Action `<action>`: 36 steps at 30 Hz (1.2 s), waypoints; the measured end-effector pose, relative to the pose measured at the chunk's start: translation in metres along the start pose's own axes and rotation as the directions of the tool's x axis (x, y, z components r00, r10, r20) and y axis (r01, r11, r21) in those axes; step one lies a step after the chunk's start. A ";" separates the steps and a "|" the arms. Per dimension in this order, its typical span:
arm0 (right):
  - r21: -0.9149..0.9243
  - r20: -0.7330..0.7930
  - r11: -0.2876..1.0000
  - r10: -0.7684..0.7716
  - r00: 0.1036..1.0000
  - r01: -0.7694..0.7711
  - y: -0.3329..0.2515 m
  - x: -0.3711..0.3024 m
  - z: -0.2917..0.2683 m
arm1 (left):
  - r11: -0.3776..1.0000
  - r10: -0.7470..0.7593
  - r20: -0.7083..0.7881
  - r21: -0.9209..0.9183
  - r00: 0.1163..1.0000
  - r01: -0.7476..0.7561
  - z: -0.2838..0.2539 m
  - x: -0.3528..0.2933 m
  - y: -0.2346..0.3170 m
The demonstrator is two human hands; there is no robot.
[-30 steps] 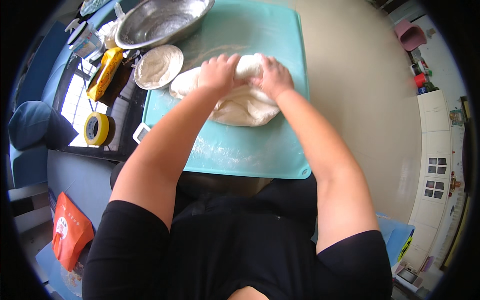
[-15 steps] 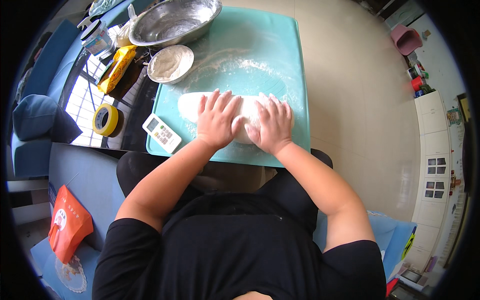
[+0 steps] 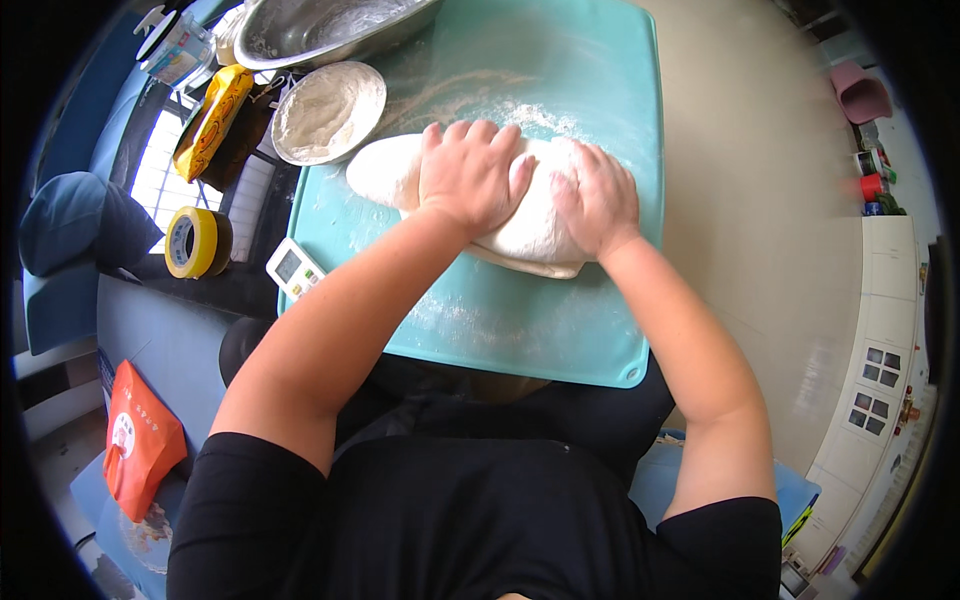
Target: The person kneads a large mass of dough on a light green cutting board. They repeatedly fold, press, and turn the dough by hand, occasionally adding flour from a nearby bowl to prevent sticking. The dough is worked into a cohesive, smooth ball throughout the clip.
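A large mass of white dough [image 3: 528,228] lies on a floured turquoise mat [image 3: 480,325], its narrower end reaching out to the left and a flattened flap showing along its near side. Across its middle lies my left hand [image 3: 468,178], palm down, fingers stretched out over the far side. My right hand [image 3: 600,203] presses on the dough's right end with its fingers spread forward. Both hands are open, and the dough under the palms is hidden.
At the far left of the mat sit a bowl of flour [image 3: 328,112] and a large steel basin [image 3: 325,30]. A white remote control [image 3: 294,268] lies by the left edge, partly behind my forearm. Yellow tape [image 3: 197,243] and a yellow packet [image 3: 213,122] rest on the dark table.
Both hands have pushed away from me across the mat with the dough. The dough now bulges more at the right, and a flap shows beneath it. The view has shifted slightly.
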State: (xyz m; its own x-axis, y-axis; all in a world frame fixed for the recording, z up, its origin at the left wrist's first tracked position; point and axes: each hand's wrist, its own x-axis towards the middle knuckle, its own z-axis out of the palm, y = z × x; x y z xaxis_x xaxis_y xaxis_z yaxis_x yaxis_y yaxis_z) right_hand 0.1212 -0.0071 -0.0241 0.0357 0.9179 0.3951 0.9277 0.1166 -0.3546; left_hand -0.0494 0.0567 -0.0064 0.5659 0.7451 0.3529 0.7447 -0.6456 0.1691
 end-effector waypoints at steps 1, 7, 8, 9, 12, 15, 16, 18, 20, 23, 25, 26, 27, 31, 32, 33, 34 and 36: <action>0.026 0.021 0.999 0.035 0.999 -0.036 0.007 0.008 0.004 | 0.999 -0.019 0.012 -0.043 1.000 0.019 0.008 0.010 -0.003; 0.152 0.087 0.950 0.262 0.961 -0.272 0.026 0.045 0.014 | 0.992 -0.127 -0.040 -0.023 0.991 0.126 0.035 0.053 -0.014; 0.142 0.092 0.936 0.312 0.946 -0.323 0.027 0.049 0.016 | 0.989 -0.148 -0.036 -0.023 0.988 0.148 0.037 0.057 -0.015; 0.132 0.093 0.921 0.356 0.930 -0.365 0.029 0.055 0.017 | 0.986 -0.161 -0.051 -0.049 0.986 0.159 0.038 0.063 -0.017; 0.093 0.139 0.865 0.478 0.867 -0.492 0.028 0.062 0.015 | 0.973 -0.141 -0.130 -0.200 0.981 0.114 0.045 0.058 -0.022; 0.054 0.199 0.820 0.551 0.811 -0.570 0.037 0.058 0.018 | 0.809 -0.085 -0.323 -0.575 0.943 -0.124 0.033 0.034 -0.020; 0.008 0.208 0.797 0.589 0.781 -0.603 0.034 0.054 0.011 | 0.812 -0.149 -0.406 -0.571 0.902 -0.123 0.018 0.013 -0.008; -0.070 0.236 0.753 0.649 0.723 -0.654 0.019 0.046 0.001 | 0.845 -0.256 -0.521 -0.529 0.814 -0.073 0.006 -0.040 0.002; -0.091 0.167 0.735 0.677 0.717 -0.672 0.011 0.037 0.005 | 0.656 -0.548 -0.277 -0.728 0.789 0.199 0.020 -0.099 0.010; -0.103 0.183 0.687 0.724 0.665 -0.719 -0.019 0.020 0.001 | 0.186 -0.705 0.153 -0.902 0.692 0.389 0.023 -0.135 0.017; -0.112 0.253 0.674 0.730 0.635 -0.730 -0.032 0.006 -0.010 | -0.049 -0.676 0.336 -0.909 0.656 0.415 0.004 -0.125 0.024; -0.095 0.324 0.669 0.721 0.613 -0.737 -0.037 0.000 -0.014 | -0.125 -0.686 0.434 -0.861 0.584 0.494 -0.003 -0.117 0.024; -0.041 0.373 0.677 0.693 0.617 -0.735 -0.038 -0.011 -0.015 | -0.202 -0.682 0.531 -0.797 0.502 0.569 -0.007 -0.108 0.025; 0.409 0.448 0.484 0.632 0.632 -0.774 -0.057 -0.056 0.003 | -0.094 -0.589 0.613 -0.699 0.526 0.709 -0.007 -0.106 -0.016; 0.586 0.432 0.369 0.611 0.664 -0.721 -0.058 -0.068 0.020 | -0.022 -0.533 0.577 -0.740 0.619 0.672 -0.014 -0.105 -0.025; 0.640 0.502 0.224 0.602 0.620 -0.735 -0.086 -0.072 0.004 | -0.016 -0.555 0.525 -0.782 0.645 0.623 -0.022 -0.104 -0.026; 0.675 0.569 0.069 0.585 0.578 -0.735 -0.107 -0.075 -0.014 | -0.003 -0.569 0.472 -0.820 0.674 0.572 -0.033 -0.100 -0.027; 0.607 0.741 -0.079 0.416 0.527 -0.791 -0.106 -0.084 -0.007 | 0.299 -0.557 0.321 -0.783 0.766 0.545 -0.057 -0.085 -0.014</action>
State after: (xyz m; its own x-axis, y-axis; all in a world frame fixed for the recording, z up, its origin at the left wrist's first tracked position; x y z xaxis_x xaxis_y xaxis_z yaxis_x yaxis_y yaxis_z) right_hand 0.0223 -0.0995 -0.0133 0.1293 0.8132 -0.5674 -0.3265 -0.5054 -0.7987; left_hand -0.1276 -0.0073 0.0136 0.1323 0.9840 -0.1191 0.2537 0.0825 0.9637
